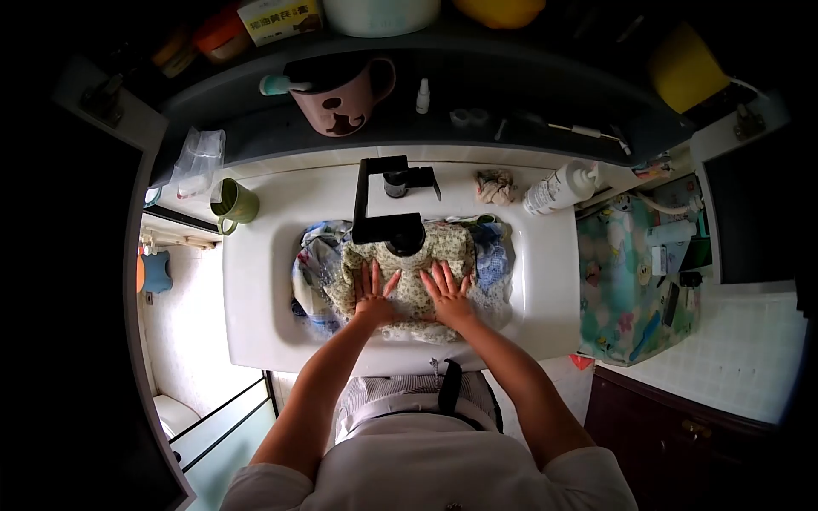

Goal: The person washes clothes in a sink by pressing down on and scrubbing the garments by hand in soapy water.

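A cream cloth with a small floral print [411, 287] lies spread in the white sink [538, 298], wet and with suds about it. My left hand [372, 294] rests flat on its left part, fingers spread. On the right part my right hand [447, 295] presses down with its fingers apart, gripping nothing. Blue and white patterned cloth [317, 264] shows under the floral one at the left, and more blue cloth [492, 255] at the right. The black faucet [388, 226] reaches over the cloth just beyond my hands and hides part of it.
A green mug [235, 204] stands at the sink's left back corner. At the right back are a white pump bottle [561, 189], lying tilted, and a crumpled cloth [495, 186]. The dark shelf [400, 119] above holds a pink mug [341, 100]. A patterned cover [626, 281] with small items lies right.
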